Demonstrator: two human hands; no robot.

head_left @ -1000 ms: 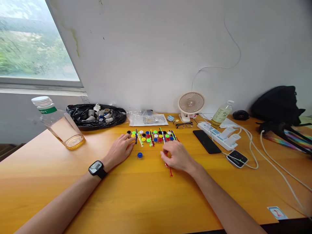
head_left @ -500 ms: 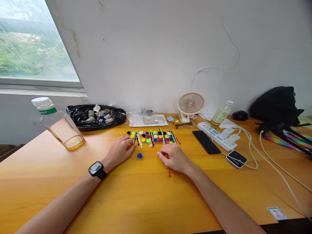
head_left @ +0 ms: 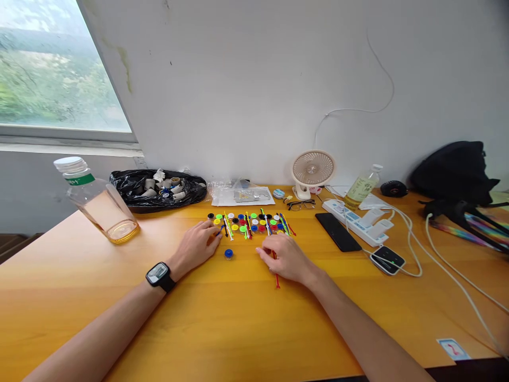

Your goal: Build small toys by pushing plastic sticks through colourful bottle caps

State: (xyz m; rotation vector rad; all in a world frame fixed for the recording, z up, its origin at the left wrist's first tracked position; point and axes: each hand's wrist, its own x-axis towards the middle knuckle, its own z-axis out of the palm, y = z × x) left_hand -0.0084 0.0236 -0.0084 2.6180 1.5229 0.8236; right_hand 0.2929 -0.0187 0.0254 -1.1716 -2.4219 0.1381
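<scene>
My left hand [head_left: 198,245], with a black watch at the wrist, rests on the table with its fingers closed on a thin blue plastic stick [head_left: 220,230]. My right hand [head_left: 287,257] is curled over a red plastic stick [head_left: 277,280], whose lower end sticks out below the palm. Between the hands stands a single blue disc-topped piece [head_left: 228,253], touched by neither. Just beyond the fingers lie several small coloured discs [head_left: 254,228] in rows, with bundles of coloured sticks [head_left: 268,222] among them.
A large bottle [head_left: 103,207] stands at left beside a black plastic bag [head_left: 123,185]. Behind the discs are clear packets [head_left: 250,196], glasses [head_left: 301,205] and a fan [head_left: 313,170]. At right lie a phone [head_left: 338,232], a power strip [head_left: 358,223], a black device [head_left: 387,260] and cables.
The blue stick at my left fingertips has tilted from near upright to slanting. My right hand keeps its place with the red stick. The view has shifted slightly.
</scene>
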